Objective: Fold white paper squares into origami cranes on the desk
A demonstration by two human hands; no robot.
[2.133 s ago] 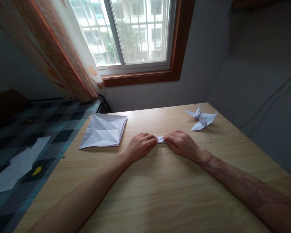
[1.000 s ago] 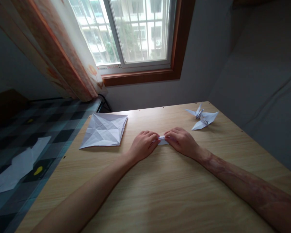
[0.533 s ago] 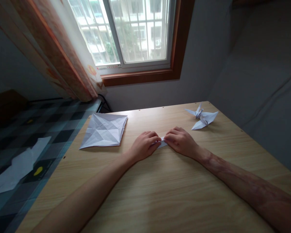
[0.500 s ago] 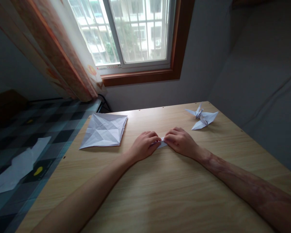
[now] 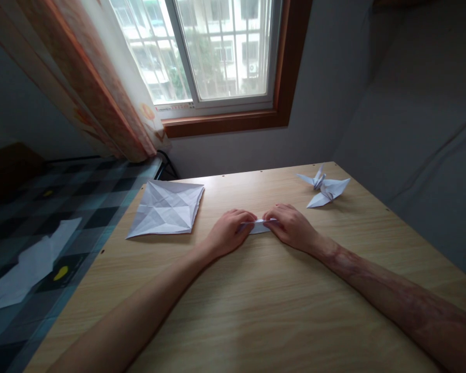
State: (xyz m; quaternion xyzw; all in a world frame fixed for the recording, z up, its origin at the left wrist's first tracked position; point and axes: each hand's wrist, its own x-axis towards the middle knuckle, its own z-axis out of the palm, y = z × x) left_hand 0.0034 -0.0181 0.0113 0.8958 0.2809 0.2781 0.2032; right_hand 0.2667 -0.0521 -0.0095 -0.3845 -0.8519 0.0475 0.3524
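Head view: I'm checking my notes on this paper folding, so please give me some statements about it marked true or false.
1. The left hand holds the small folded paper. True.
2. The pointed origami lies toward the far right corner of the table. True.
3. The right hand rests on the pointed origami. False: it holds the small folded paper too.
4. The creased white square lies on the checked cloth. False: it lies on the table, toward the left.
5. Loose white paper lies on the checked cloth. True.
6. The curtain hangs right of the window. False: it hangs to the left.
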